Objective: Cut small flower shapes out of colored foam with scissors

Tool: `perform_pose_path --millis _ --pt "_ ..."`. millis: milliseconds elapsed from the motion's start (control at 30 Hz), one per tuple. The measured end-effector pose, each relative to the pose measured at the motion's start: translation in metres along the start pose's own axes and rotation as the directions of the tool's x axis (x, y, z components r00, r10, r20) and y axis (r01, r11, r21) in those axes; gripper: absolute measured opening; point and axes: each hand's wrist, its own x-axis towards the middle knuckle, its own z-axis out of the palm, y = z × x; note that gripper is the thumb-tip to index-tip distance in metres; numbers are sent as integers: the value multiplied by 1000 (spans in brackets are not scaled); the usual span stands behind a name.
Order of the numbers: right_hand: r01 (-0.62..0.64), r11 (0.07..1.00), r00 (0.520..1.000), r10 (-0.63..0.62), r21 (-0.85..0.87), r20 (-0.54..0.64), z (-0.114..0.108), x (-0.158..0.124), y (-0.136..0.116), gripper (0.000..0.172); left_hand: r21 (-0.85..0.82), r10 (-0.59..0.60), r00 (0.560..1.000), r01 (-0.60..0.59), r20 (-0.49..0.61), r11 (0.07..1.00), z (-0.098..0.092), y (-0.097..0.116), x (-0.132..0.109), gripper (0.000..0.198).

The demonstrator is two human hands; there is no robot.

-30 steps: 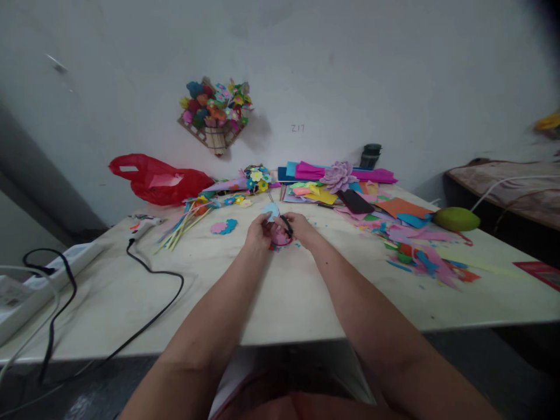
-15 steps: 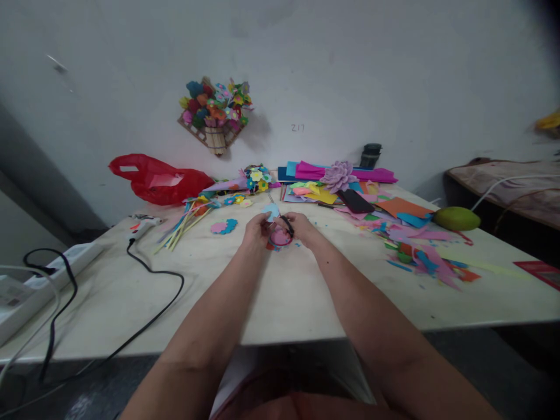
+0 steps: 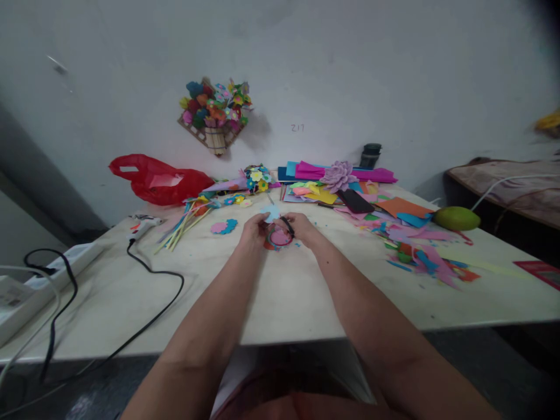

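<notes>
Paper (image 3: 272, 213), pale blue, pinched in L fingers (image 3: 262, 220); scissors (image 3: 287, 227) gripped in R fingers (image 3: 294, 219) just beside, tips past paper. Pink round item (image 3: 281, 236) just below fingers; flower cutouts (image 3: 224, 226) to their L, scraps (image 3: 435, 265) well off R on surface (image 3: 289, 303).

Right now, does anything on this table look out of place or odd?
Mildly: a green oval object, perhaps a fruit, sits right of the orange sheet, seemingly unrelated to craftwork. Loose scraps lie strewn nearer the camera, understandable with scissors in the right hand.
</notes>
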Motion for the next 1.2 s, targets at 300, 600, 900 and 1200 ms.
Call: perform_pose_path --millis 300,600,900,1200 --pt "15 1000 998 -16 -24 -68 -8 -1 -4 23 89 17 997 -25 81 996 -8 4 4 14" --pt "30 995 998 -26 -94 48 -18 -1 -2 24 112 73 987 -89 143 990 -10 3 2 17" --pt "39 992 989 -21 -119 148 -19 -1 1 28 39 50 995 -54 84 998 -5 4 -2 17" --pt "21 988 993 -2 -155 119 -16 -2 0 24 -4 -21 997 21 69 1000 -4 5 -4 18"
